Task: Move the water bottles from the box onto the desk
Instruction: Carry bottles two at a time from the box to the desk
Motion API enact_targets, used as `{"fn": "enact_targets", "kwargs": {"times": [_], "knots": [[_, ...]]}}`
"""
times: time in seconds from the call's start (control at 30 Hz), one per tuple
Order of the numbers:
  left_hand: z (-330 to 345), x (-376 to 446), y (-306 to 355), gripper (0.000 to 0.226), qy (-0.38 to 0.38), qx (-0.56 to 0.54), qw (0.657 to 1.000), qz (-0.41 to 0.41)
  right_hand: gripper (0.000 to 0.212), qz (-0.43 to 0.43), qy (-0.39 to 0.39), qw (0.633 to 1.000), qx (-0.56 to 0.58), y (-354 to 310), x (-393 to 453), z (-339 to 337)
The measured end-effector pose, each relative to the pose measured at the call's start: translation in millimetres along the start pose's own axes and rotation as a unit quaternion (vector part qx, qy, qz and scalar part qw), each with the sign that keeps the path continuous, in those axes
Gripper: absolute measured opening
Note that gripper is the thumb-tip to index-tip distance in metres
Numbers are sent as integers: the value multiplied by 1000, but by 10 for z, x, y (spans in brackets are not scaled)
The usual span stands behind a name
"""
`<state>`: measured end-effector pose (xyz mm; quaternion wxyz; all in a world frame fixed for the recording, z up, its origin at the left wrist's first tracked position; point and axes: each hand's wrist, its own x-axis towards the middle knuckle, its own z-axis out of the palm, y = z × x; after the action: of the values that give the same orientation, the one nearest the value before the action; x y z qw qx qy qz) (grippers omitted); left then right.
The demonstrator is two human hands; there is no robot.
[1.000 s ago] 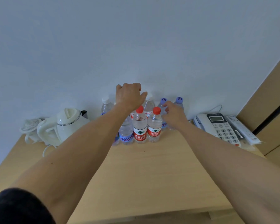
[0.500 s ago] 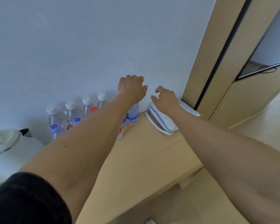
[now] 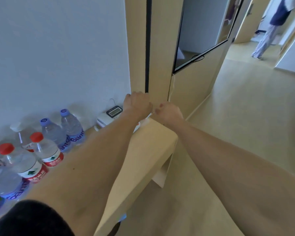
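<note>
We see a light wood desk (image 3: pixel 148 150) pushed up against a pale wall (image 3: pixel 58 48). The desk top runs from the bottom left toward the middle, and its right end stops at a rounded corner. Past that corner there is only tan floor (image 3: pixel 245 116), wide and open, going off to the right and far back to a doorway. A person (image 3: pixel 271 26) stands far away there.

The water bottles (image 3: pixel 46 147) stand upright in a bunch on the left part of the desk, close to the wall. Two have red caps and red labels. Others have purple caps and blue labels. One has a white cap. They stand close together, some touching. We cannot see a box anywhere.

A white phone (image 3: pixel 107 116) sits on the desk near the wall, to the right of the bottles. Behind it a tall wood panel (image 3: pixel 138 48) with a dark strip goes up. A dark screen (image 3: pixel 197 31) hangs on the next panel, and a thin white cord hangs down below it.

Both arms reach out over the right end of the desk. The left hand (image 3: pixel 137 105) has its fingers curled under, and we see nothing in it. The right hand (image 3: pixel 169 112) is curled too and looks like it holds nothing. The two hands are near each other, well apart from the bottles.
</note>
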<state>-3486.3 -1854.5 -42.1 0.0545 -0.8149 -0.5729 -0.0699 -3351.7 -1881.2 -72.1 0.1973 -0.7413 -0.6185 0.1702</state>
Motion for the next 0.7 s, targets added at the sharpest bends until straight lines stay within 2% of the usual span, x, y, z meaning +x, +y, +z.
{"fn": "enact_targets", "kwargs": {"times": [0.1, 0.3, 0.53, 0.7], "knots": [[86, 120, 592, 22, -13, -15, 1000, 23, 38, 43, 6, 999, -2, 570, -29, -249], [297, 425, 1886, 39, -62, -40, 995, 69, 38, 112, 35, 993, 21, 1785, -122, -777], [557, 779, 3312, 44, -88, -69, 982, 155, 43, 203, 87, 975, 9, 3082, -413, -1457], [740, 1026, 4108, 47, -117, -60, 972, 195, 49, 274, 91, 957, -14, 3865, -581, -1878]]}}
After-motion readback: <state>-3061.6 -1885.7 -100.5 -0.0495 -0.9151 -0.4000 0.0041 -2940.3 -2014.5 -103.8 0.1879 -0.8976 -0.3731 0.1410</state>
